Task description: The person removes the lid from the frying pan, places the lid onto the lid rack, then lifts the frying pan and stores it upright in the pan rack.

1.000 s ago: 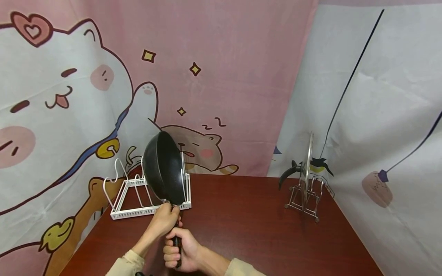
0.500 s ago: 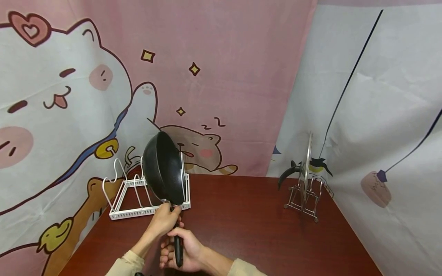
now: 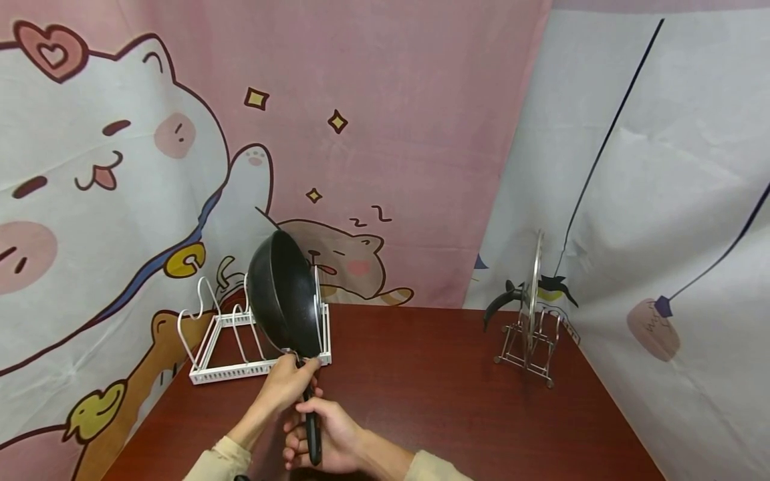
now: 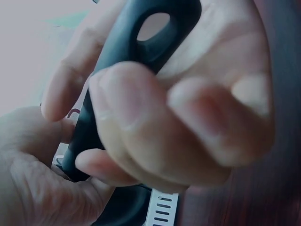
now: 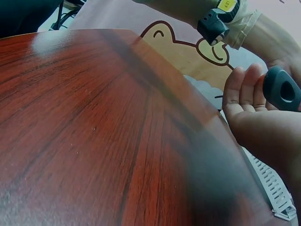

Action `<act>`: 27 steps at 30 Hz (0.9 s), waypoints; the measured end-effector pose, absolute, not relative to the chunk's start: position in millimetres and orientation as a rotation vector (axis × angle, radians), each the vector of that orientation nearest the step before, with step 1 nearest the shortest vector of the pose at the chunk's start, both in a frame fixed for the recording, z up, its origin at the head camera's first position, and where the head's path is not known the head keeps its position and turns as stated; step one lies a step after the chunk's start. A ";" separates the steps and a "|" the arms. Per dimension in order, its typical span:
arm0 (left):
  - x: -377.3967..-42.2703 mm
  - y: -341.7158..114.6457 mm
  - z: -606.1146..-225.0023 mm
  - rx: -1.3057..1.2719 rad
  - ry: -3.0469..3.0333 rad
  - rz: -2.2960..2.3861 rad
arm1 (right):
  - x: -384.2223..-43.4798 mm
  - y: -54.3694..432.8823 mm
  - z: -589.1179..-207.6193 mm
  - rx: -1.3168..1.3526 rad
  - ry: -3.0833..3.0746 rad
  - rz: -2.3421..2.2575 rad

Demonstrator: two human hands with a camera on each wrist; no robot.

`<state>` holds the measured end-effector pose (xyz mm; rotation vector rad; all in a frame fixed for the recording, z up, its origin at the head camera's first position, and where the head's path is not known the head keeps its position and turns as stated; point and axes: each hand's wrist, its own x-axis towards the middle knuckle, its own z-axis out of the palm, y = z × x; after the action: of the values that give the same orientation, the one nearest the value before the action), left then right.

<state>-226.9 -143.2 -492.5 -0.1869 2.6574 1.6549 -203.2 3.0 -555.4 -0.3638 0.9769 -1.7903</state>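
Note:
A deep black frying pan (image 3: pixel 297 294) stands on its side in a white wire rack (image 3: pixel 233 369) at the table's left, its handle toward me. My left hand (image 3: pixel 290 382) grips the handle close to the pan's body, thumb along the top. Farther back on the black handle (image 3: pixel 313 441), my right hand (image 3: pixel 337 434) lies around it with loosened fingers, the thumb beside it. In the left wrist view the right fingers (image 4: pixel 155 127) bend loosely in front of the handle. The handle's holed end (image 5: pixel 282 89) shows by the right palm in the right wrist view.
A metal wire stand (image 3: pixel 529 357) at the right holds an upright round lid (image 3: pixel 535 287) with a dark knob. Brown wood tabletop (image 3: pixel 433 401) stretches between the two racks. Printed cloth (image 3: pixel 409 133) hangs behind the table.
My right hand's fingers have loosened from their grip round the handle and shifted slightly right, leaving more of the handle showing. The left hand and pan stay nearly in place.

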 end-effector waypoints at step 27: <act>-223.1 -150.7 -493.1 -0.197 2.704 1.634 | -203.7 27.0 -553.7 -0.448 1.157 -1.744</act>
<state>-223.1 -150.7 -493.1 -0.1968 2.7038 1.6342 -203.7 27.0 -553.7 -0.4479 1.1571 -1.7438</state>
